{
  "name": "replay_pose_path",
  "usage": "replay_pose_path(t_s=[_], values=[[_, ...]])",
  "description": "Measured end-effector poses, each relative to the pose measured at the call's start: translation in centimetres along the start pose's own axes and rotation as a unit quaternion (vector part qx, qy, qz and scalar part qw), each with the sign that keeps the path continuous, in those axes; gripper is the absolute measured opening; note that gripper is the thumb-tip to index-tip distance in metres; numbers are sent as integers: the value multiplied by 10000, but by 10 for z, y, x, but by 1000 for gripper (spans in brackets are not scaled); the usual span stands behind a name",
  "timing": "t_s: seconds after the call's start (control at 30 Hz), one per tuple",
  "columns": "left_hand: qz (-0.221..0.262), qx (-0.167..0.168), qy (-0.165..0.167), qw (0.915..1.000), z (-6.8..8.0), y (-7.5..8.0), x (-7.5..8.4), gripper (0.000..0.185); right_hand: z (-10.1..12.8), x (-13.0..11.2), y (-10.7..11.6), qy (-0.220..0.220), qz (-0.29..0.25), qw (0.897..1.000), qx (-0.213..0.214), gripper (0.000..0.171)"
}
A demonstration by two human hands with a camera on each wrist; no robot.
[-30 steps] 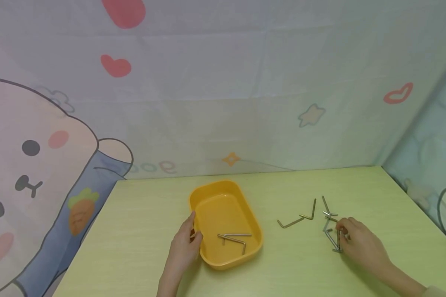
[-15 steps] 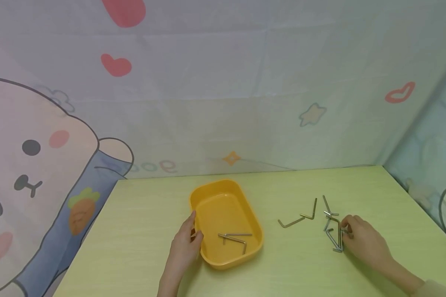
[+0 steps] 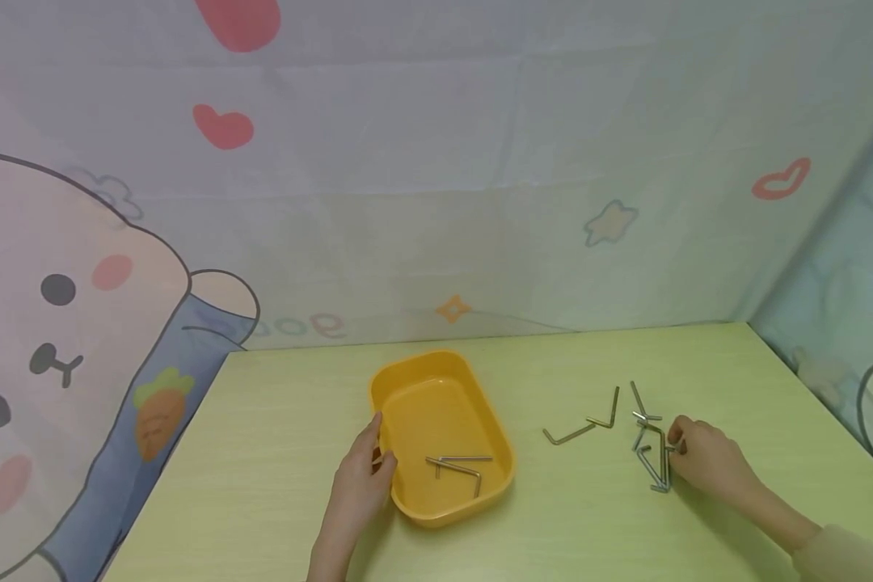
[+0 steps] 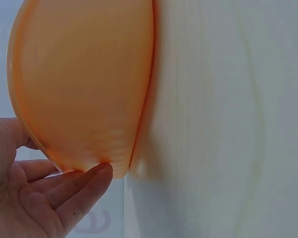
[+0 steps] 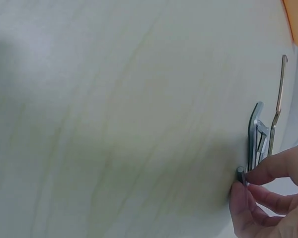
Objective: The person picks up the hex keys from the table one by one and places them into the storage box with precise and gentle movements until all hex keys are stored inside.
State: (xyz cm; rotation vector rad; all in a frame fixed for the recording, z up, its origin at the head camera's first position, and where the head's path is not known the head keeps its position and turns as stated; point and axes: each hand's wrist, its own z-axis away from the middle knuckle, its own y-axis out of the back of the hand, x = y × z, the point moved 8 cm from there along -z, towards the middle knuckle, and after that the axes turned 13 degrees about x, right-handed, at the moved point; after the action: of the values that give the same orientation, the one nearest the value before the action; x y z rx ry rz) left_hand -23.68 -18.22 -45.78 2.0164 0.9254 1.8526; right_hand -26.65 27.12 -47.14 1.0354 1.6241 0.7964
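My left hand (image 3: pixel 356 489) grips the near-left side of a yellow plastic tray (image 3: pixel 432 412), thumb over the rim and fingers against the outer wall, as the left wrist view shows. Two L-shaped hex keys (image 3: pixel 461 470) lie crossed inside the tray. On the right, my right hand (image 3: pixel 714 462) pinches a hex key (image 5: pixel 241 174) between thumb and fingers; its rest is hidden by the hand. Just left of those fingers lies a loose pile of metal hex keys (image 3: pixel 650 469), some overlapping.
Two brassy hex keys lie between tray and pile: one bent key (image 3: pixel 571 436) and another beside it (image 3: pixel 613 411). All stands on a pale green-yellow table (image 3: pixel 276 453). A printed cloth (image 3: pixel 378 162) hangs behind the table's back edge.
My right hand has shifted slightly right and up from the pile and now pinches a different-looking piece; a brassy hex key lies back in the pile. The left hand and tray stay put.
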Motion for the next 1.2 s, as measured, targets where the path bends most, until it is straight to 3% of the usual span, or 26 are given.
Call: replay_pose_path(t_s=[0.17, 0.57, 1.2], values=[[38, -23, -34, 10000, 0, 0, 1, 59, -4, 0, -1, -34, 127, 9998, -174, 10], [42, -3, -66, 10000, -1, -1, 2, 59, -2, -2, 1, 49, 205, 9997, -144, 7], [-12, -20, -9, 10000, 0, 0, -1, 59, -7, -20, 11, 83, -182, 9995, 254, 4]])
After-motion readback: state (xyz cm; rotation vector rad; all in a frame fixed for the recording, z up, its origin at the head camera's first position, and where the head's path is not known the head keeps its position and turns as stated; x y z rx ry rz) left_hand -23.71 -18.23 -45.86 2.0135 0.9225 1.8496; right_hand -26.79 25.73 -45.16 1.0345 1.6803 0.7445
